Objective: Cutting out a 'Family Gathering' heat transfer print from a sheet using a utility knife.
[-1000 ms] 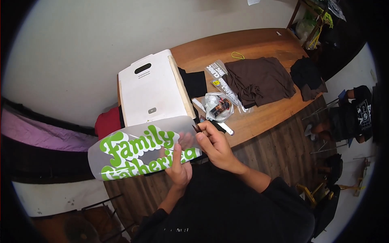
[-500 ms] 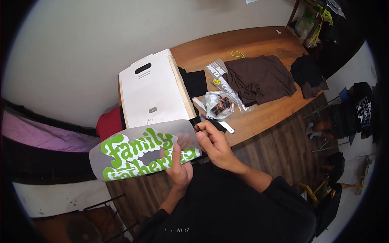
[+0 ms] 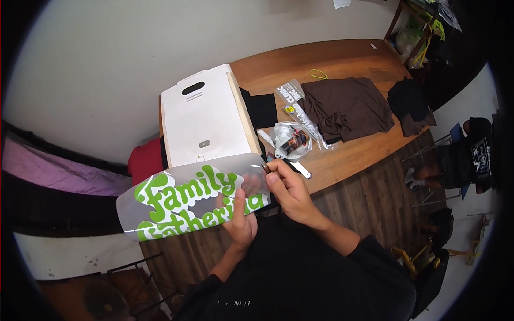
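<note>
A translucent transfer film sheet (image 3: 184, 199) with green and white lettering curves in front of the table's near edge. My left hand (image 3: 242, 220) grips its lower right part, the thumb in front and the fingers showing faintly through the film from behind. At the sheet's upper right corner is my right hand (image 3: 289, 191), its fingers closed round a small dark thing (image 3: 265, 167). Most of that thing is hidden by the fingers, and I cannot tell its kind. Just beyond the sheet stands a white heat press (image 3: 211, 120).
On the wooden table (image 3: 278, 56) lie a brown garment (image 3: 350, 107), black cloth (image 3: 408, 99), printed film strips (image 3: 300, 115) and a plastic bag (image 3: 289, 145). A white-handled cutter (image 3: 301, 170) rests near the front edge. A person (image 3: 466, 155) sits at the far right.
The view has shifted slightly, so the table and its things appear a little farther right and lower. Both hands keep their places at the film sheet, with only small finger movement.
</note>
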Tool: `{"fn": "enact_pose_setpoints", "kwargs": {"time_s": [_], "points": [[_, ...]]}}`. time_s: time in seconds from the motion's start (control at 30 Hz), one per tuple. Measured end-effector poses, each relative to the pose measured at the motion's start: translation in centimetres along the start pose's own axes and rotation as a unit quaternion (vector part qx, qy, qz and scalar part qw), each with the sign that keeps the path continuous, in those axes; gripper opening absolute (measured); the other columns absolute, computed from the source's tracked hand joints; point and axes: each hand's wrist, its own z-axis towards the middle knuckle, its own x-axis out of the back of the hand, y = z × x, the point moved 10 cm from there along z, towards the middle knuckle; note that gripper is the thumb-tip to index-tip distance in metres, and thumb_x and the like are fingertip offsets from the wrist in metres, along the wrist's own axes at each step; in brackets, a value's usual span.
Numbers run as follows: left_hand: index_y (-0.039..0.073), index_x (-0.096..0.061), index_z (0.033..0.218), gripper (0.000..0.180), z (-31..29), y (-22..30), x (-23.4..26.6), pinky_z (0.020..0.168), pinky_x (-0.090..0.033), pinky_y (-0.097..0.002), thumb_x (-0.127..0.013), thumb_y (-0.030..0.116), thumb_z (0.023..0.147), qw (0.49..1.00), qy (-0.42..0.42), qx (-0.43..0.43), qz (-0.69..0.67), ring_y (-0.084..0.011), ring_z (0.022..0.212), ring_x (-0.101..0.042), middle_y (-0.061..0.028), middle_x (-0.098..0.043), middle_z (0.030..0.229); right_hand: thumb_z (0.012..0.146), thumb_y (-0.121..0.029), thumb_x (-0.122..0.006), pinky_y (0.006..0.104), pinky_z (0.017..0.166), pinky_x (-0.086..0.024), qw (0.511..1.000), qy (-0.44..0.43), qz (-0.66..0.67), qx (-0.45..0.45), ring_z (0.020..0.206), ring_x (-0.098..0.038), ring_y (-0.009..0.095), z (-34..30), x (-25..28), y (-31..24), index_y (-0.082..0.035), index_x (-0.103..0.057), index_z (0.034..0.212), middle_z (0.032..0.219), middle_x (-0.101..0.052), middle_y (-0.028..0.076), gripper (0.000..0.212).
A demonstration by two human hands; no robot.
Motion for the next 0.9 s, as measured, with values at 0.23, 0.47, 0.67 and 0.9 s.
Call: {"fn": "enact_pose_setpoints", "kwargs": {"time_s": [0.23,0.47,0.67,0.9], "points": [[0.001,-0.035,0.131,0.04,-0.1,-0.4,0.5,0.097,-0.043,-0.0451,-0.047,0.004,0.093,1.0,0.013,0.013,0.018,-0.027,0.112,-0.052,-0.0157,-0.051,0.118,0.096,-0.018,-0.049,0.0197,0.054,-0.032,1.0,0.004,-0.014,0.013,0.064,-0.038,0.002,0.3,0.2,0.1,0.0,-0.051,0.101,0.071,-0.047,-0.002,0.018],[0.001,-0.035,0.131,0.039,-0.2,-0.6,0.9,0.096,-0.043,-0.0449,-0.046,0.004,0.093,0.999,0.027,0.019,0.026,-0.0289,0.11,-0.053,-0.017,-0.051,0.118,0.099,-0.022,-0.043,0.0176,0.051,-0.03,0.997,0.039,0.061,-0.037,0.06,-0.036,0.001,-0.1,0.8,1.0,-0.001,-0.052,0.106,0.073,-0.046,-0.003,0.023],[0.003,-0.033,0.132,0.041,0.0,-1.4,0.9,0.096,-0.044,-0.0414,-0.046,0.004,0.094,0.998,0.023,0.054,-0.014,-0.028,0.112,-0.052,-0.0176,-0.05,0.12,0.095,-0.015,-0.051,0.0165,0.057,-0.036,0.997,0.045,0.067,0.017,0.065,-0.043,0.002,-0.1,1.1,1.1,-0.002,-0.052,0.109,0.082,-0.05,-0.002,0.019],[0.002,-0.034,0.134,0.047,-0.5,-3.2,1.2,0.1,-0.039,-0.0366,-0.05,0.0,0.09,0.992,-0.041,0.117,-0.004,-0.0237,0.113,-0.051,-0.0148,-0.051,0.12,0.09,-0.006,-0.058,0.0163,0.06,-0.036,0.989,0.143,0.018,0.025,0.067,-0.044,0.001,0.9,3.2,0.0,-0.002,-0.056,0.095,0.075,-0.05,-0.004,0.007]]}}
